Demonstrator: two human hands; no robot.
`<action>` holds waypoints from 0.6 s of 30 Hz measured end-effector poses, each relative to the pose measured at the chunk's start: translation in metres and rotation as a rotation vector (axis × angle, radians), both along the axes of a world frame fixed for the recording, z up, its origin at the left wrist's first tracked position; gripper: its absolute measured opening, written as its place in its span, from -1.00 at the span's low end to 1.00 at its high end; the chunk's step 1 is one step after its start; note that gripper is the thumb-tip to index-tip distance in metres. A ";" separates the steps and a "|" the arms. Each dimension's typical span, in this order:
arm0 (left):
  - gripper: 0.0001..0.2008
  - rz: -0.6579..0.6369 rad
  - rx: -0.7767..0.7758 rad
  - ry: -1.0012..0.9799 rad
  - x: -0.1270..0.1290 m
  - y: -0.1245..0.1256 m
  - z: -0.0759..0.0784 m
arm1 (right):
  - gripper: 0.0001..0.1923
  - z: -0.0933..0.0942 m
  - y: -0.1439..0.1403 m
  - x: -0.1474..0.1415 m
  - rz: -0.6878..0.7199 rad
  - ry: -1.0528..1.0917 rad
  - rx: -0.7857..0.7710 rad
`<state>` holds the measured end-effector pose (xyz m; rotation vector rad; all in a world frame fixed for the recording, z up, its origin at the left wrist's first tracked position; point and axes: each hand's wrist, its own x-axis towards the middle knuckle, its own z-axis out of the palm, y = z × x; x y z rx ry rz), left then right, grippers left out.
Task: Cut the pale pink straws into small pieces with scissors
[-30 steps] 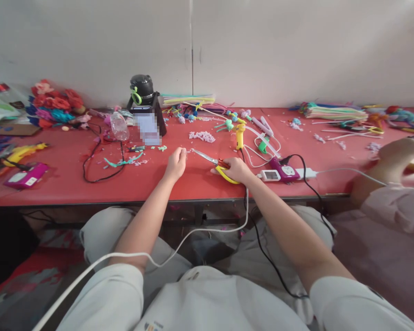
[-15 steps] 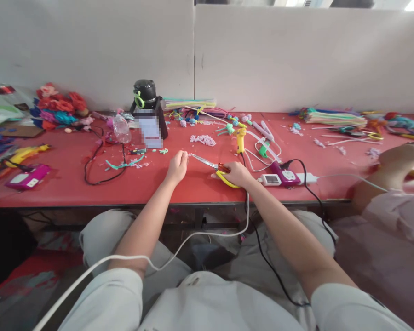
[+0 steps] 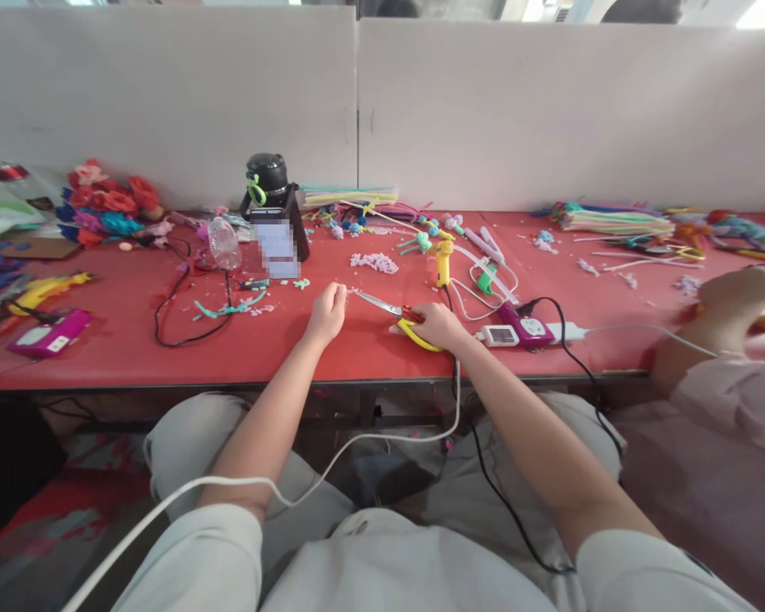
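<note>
My right hand (image 3: 439,325) is wrapped around the yellow and orange handles of a pair of scissors (image 3: 382,304). Their silver blades point left, with the tips close to my left hand (image 3: 327,314). The fingers of that hand are pinched together; a tiny pale bit shows at their edge, too small to name. Behind the blades lies a heap of small pale-pink fuzzy pieces (image 3: 374,263) on the red table (image 3: 280,348). A yellow glue gun (image 3: 444,262) stands beyond my right hand.
A purple power strip (image 3: 528,327) with cables sits right of my right hand. A phone (image 3: 275,242) leans on a black bottle (image 3: 269,178). Pipe-cleaner bundles (image 3: 618,218) lie at the back. Another person's arm (image 3: 694,340) rests at right. A white cable (image 3: 363,437) crosses my lap.
The view has tipped slightly upward, so the table appears a little lower. Both hands and the scissors stay in nearly the same place.
</note>
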<state>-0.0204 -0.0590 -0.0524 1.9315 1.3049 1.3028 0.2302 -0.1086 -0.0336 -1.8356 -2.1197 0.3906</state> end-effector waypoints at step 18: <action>-0.57 0.020 -0.005 0.072 0.003 -0.002 0.005 | -0.36 0.006 -0.003 0.000 -0.016 0.048 -0.018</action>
